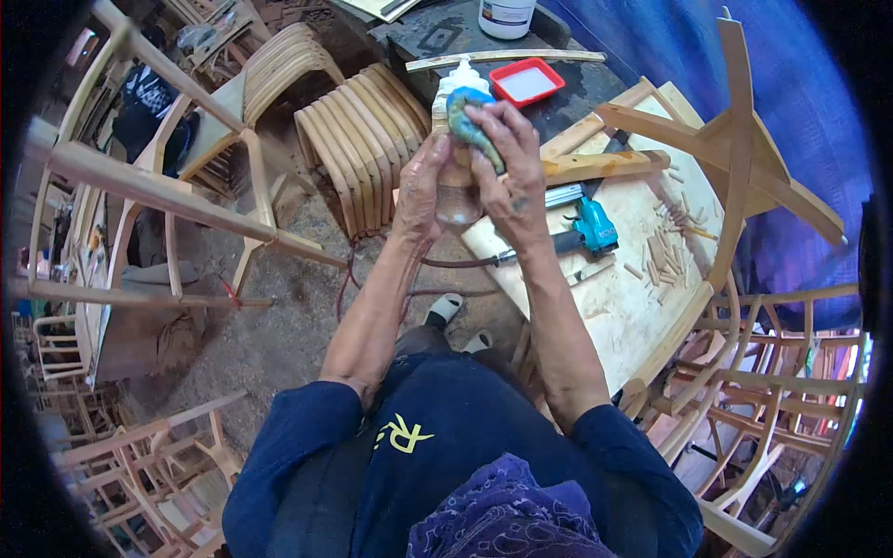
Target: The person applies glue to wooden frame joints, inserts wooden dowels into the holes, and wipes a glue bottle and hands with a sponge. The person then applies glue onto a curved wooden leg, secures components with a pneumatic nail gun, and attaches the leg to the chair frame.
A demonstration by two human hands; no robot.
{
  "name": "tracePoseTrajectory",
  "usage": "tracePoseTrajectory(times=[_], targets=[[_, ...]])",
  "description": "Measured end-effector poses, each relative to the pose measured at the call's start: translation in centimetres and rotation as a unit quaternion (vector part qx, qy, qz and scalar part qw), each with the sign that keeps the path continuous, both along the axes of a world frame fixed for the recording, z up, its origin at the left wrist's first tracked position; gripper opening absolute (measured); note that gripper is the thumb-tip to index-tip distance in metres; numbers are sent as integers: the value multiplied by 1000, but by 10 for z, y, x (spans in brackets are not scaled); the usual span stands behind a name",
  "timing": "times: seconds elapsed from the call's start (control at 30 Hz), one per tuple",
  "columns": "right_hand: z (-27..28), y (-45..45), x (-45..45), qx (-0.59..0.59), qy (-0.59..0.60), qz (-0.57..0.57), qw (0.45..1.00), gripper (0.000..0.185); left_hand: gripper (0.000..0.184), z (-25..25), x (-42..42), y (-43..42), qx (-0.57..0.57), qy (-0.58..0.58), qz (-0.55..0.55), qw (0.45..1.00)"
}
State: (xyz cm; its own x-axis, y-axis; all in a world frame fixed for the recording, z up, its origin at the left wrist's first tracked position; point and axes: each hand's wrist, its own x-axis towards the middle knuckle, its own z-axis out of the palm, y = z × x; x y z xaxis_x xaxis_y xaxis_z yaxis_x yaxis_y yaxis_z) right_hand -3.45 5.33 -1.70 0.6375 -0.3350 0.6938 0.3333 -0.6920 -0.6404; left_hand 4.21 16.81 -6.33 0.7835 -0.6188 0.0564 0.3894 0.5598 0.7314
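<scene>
In front of me, my left hand (423, 191) is closed around the side of a plastic bottle (458, 203) with a whitish, smeared-looking top. My right hand (512, 177) is closed on a crumpled green and blue rag (465, 121), held against the upper part of the bottle. The rag and fingers hide much of the bottle's neck. Just beyond my hands, a red tray (527, 82) holds white liquid. To the right of my right hand, a teal air nailer (593, 228) lies on the board with its hose attached.
Wooden dowels (662, 260) are scattered over a pale board (595, 307) at the right. Stacked curved wooden frames (358, 149) stand at the left. A joined wooden piece (735, 149) projects at the right. A white tub (507, 17) sits at the back, and a hose (346, 288) crosses the floor.
</scene>
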Motion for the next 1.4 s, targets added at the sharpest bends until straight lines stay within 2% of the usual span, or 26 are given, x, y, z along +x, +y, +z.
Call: tracePoseTrajectory(times=[0.1,0.17,0.23,0.3,0.37,0.4,0.5,0.57,0.6,0.7,0.77,0.8,0.9,0.97,1.0,1.07,1.1,1.2,1.27,1.37,1.4], targets=[[-24,14,-40,26,32,41,998,44,33,-2,-14,9,-43,47,-14,998],[-37,17,-69,50,79,77,993,44,35,0,-19,15,-30,47,-12,998],[-40,-3,-81,83,75,77,991,43,39,-6,-22,20,2,53,-5,999],[-24,-15,-80,101,46,65,992,42,40,-3,-30,22,7,61,-9,998],[19,-27,-66,104,-6,55,993,41,44,1,-39,18,11,50,-19,999],[22,-30,-56,70,-27,33,997,42,44,0,-43,18,6,43,-33,998],[19,-16,-50,2,4,60,998,42,46,2,-53,14,-4,46,-47,998],[-7,0,-71,7,13,75,997,40,46,10,-59,11,-6,81,-5,997],[-19,10,-82,11,18,85,996,40,46,8,-57,15,-14,76,-23,997],[-41,4,-114,90,93,139,982,39,49,-8,-42,26,-38,74,-66,994],[-13,-6,-106,139,30,113,983,39,50,-4,-47,28,-38,76,-75,993],[11,-9,-100,136,-7,84,987,38,51,-1,-49,24,-42,75,-86,993],[22,-13,-76,19,18,38,999,43,57,1,-56,13,-80,92,-94,988],[3,1,-82,-16,10,58,998,40,67,9,-64,4,-61,103,-48,992],[-3,12,-95,-38,21,59,997,40,70,-1,-56,6,-75,95,-84,989],[-25,21,-125,40,85,135,986,38,76,-38,-31,21,-96,83,-155,980],[-31,16,-134,76,117,172,975,37,82,-44,-27,25,-48,57,-129,989],[-16,-17,-131,253,84,139,954,37,74,-21,-44,16,-127,115,-135,976],[13,-30,-108,340,31,86,936,39,75,-19,-49,8,-168,111,-167,965],[21,-33,-75,298,23,112,948,42,75,-16,-54,0,-167,104,-159,967],[22,-23,-78,327,61,114,936,42,75,-13,-55,-4,-173,115,-149,967]])
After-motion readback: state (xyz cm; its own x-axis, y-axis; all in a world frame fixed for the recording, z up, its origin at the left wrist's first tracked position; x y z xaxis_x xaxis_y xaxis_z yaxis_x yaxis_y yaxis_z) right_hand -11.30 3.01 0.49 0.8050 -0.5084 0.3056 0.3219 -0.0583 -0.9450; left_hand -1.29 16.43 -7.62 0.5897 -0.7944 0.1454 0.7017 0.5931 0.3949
